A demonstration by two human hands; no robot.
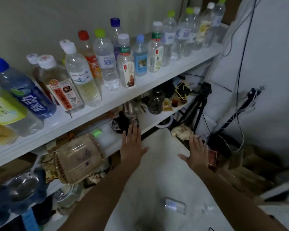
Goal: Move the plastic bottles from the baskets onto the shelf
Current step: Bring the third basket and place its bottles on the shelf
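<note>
Several plastic bottles stand in a row on the top white shelf (158, 75), among them a blue-labelled bottle (30, 95) at the left and a red-capped bottle (88, 52) further along. My left hand (132, 144) is stretched out flat with straight fingers below that shelf, in front of the second shelf's edge, and it holds nothing. My right hand (197, 150) is spread open too, over the floor to the right, also with nothing in it. A small clear bottle (174, 205) lies on the floor below my arms. No basket is in view.
The lower shelves hold clutter: a clear food box (78, 160), a black patterned cloth (125, 122), a dark bottle (155, 102). A black tripod (197, 104) and hanging cables (240, 67) stand at the right by the wall. Pale floor (160, 167) lies between my arms.
</note>
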